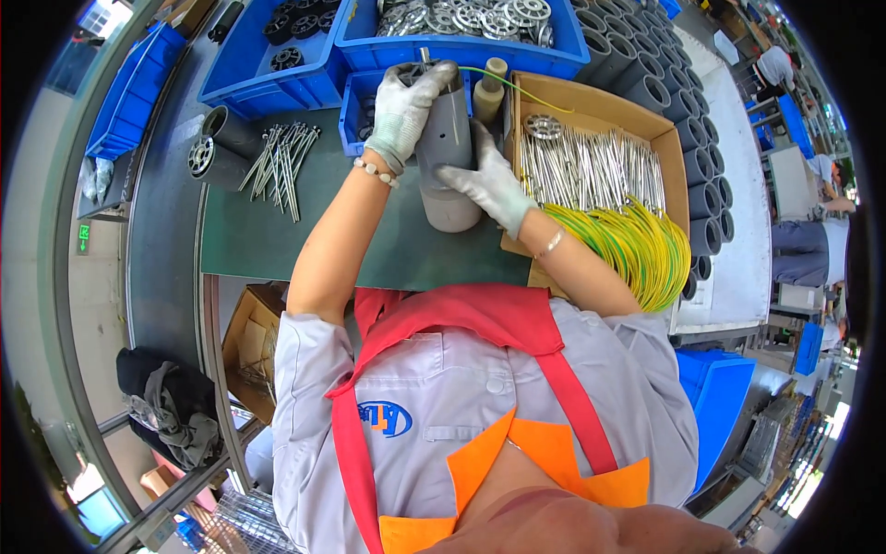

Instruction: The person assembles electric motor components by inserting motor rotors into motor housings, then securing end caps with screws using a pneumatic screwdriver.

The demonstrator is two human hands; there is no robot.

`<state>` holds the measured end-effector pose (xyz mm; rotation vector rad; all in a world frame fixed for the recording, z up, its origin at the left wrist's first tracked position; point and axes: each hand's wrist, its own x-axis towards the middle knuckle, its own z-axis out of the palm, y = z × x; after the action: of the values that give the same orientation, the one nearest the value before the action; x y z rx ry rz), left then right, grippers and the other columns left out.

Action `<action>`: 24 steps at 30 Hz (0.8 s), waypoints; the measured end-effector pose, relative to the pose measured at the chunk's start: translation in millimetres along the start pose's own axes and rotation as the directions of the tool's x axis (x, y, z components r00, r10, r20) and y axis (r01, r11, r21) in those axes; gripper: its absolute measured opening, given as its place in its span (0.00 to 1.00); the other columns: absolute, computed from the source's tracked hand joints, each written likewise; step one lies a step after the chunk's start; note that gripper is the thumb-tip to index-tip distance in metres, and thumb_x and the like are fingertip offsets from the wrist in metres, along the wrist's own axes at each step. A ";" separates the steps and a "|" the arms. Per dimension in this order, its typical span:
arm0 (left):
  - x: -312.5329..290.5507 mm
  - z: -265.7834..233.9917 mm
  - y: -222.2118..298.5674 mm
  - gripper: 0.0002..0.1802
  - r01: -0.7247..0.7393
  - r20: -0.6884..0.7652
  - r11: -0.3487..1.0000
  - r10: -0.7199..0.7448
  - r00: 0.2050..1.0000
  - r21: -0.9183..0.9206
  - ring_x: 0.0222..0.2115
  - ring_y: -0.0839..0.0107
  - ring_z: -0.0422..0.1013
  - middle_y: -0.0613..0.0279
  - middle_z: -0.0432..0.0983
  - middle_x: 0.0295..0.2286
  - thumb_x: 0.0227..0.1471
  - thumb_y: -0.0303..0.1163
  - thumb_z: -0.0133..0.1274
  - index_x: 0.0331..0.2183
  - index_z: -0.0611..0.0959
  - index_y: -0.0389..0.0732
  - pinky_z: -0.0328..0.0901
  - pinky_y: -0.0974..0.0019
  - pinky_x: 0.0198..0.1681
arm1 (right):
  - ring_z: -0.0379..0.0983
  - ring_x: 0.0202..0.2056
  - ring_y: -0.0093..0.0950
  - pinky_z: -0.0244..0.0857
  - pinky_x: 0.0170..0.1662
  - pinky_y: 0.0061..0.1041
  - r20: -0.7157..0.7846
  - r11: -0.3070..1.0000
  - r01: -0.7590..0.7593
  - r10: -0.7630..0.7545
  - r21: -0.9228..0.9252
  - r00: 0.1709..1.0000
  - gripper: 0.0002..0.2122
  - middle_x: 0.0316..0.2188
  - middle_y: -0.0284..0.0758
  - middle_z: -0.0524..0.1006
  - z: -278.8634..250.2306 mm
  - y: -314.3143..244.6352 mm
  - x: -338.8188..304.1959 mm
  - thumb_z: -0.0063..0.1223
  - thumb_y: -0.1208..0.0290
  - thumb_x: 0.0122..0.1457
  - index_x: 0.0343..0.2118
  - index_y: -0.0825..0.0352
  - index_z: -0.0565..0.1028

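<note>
A dark grey cylinder [443,138], like a motor housing, stands slightly tilted over the green mat, with a paler grey round section [452,212] at its lower end. A metal shaft [425,55] sticks out at the top, and a green-yellow wire runs off to the right from there. My left hand [406,111], in a white glove, grips the upper end. Lower down, my gloved right hand [489,185] wraps the right side, thumb across the front; its other fingers are partly hidden behind.
Blue bins [461,55] of metal and black discs stand behind. At right, a cardboard box [678,152] holds long bolts [600,171] and green-yellow wires [637,254], beside rows of grey tubes [706,198]. Loose bolts [281,162] and two cylinders [217,162] lie left.
</note>
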<state>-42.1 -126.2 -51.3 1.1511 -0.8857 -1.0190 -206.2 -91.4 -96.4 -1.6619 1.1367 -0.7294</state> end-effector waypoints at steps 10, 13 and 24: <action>-4.6 3.2 2.7 0.35 -0.029 -0.016 0.998 0.030 0.999 0.051 0.31 0.76 0.73 0.57 0.78 0.33 0.41 0.44 0.70 0.42 0.73 0.30 0.70 0.70 0.36 | 0.70 0.52 0.32 0.62 0.56 0.28 0.147 0.998 -0.060 0.055 0.034 0.988 0.44 0.50 0.44 0.73 2.5 9.0 12.9 0.73 0.58 0.39 0.57 0.74 0.61; -8.2 2.1 5.6 0.35 -0.030 -0.034 0.997 0.032 0.999 0.069 0.31 0.76 0.73 0.57 0.78 0.33 0.41 0.45 0.70 0.42 0.73 0.30 0.70 0.70 0.36 | 0.69 0.52 0.33 0.62 0.57 0.28 0.150 0.998 -0.066 0.064 0.006 0.987 0.47 0.51 0.45 0.72 2.4 6.0 11.8 0.74 0.56 0.37 0.58 0.75 0.60; 1.5 -9.5 -10.2 0.39 -0.062 -0.042 0.994 0.066 0.997 0.089 0.33 0.74 0.73 0.55 0.78 0.36 0.42 0.47 0.69 0.45 0.72 0.28 0.70 0.69 0.38 | 0.67 0.54 0.35 0.59 0.59 0.28 0.263 0.994 -0.087 0.100 -0.059 0.960 0.52 0.52 0.46 0.71 -5.1 -2.2 13.4 0.75 0.58 0.33 0.61 0.73 0.56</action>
<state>-34.4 -125.8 -63.0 1.2072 -0.9331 -0.9067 -204.6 -105.4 -93.0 -1.6752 1.0382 -0.4068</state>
